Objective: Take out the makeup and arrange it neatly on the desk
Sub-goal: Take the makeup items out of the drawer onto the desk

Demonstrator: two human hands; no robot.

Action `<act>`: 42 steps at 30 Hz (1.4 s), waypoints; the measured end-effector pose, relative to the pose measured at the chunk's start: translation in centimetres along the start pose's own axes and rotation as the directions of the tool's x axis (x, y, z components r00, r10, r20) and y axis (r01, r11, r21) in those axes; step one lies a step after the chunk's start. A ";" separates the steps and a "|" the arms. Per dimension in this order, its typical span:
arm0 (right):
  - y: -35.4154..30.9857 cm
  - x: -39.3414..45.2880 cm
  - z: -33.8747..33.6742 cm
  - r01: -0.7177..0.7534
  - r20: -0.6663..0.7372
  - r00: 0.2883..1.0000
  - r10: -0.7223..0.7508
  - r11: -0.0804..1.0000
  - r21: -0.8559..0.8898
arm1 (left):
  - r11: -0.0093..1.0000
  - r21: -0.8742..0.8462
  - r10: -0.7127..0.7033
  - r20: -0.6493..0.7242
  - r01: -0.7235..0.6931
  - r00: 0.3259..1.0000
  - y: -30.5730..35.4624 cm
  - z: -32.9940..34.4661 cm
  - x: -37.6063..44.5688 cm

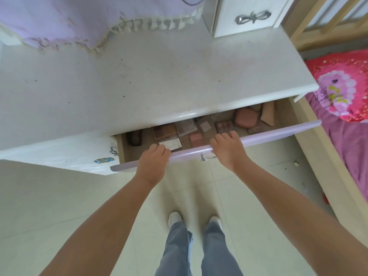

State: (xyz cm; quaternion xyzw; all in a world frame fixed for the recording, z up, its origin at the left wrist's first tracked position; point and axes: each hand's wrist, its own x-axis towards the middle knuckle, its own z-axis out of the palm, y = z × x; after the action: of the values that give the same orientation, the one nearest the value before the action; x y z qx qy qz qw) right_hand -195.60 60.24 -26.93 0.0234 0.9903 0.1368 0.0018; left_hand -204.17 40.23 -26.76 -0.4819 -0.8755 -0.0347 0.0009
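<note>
A drawer with a lilac front (pixel 278 131) stands partly open under the white desk top (pixel 159 82). My left hand (pixel 152 162) and my right hand (pixel 227 147) both grip the top edge of the drawer front, fingers curled over it. Inside lie several makeup items: eyeshadow palettes (pixel 165 131), a pink blush pan (pixel 196 139), a pink rounded compact (pixel 246 117), a tan sponge wedge (pixel 267 113), a dark case (pixel 136 138). The back of the drawer is hidden under the desk top.
A lilac fringed cloth (pixel 59 22) covers the desk's back left. A white cabinet door with a silver handle (pixel 253 16) stands at the back right. A bed with pink bedding (pixel 342 90) is on the right. A small cupboard door (pixel 69 154) sits left of the drawer.
</note>
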 end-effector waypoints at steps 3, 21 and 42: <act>0.1 -0.3 0.0 0.053 0.035 0.998 -0.051 0.998 -0.033 | 1.000 0.000 -0.010 0.010 0.010 1.000 0.5 0.2 -0.3; 0.3 -2.2 2.1 0.193 -0.016 0.981 -0.193 0.968 0.163 | 1.000 -0.005 0.017 0.095 -0.016 0.995 1.6 1.6 -2.0; -10.4 7.7 4.0 -0.681 0.671 0.713 0.200 0.422 0.598 | 0.497 0.067 -0.744 0.546 0.865 0.385 -2.4 7.1 -0.9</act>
State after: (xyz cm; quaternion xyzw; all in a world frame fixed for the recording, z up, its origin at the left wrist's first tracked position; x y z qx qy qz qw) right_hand -203.76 51.66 -33.59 0.3274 0.8505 -0.3537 0.2108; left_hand -205.48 38.62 -34.02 0.0206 -0.9530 -0.0030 -0.3022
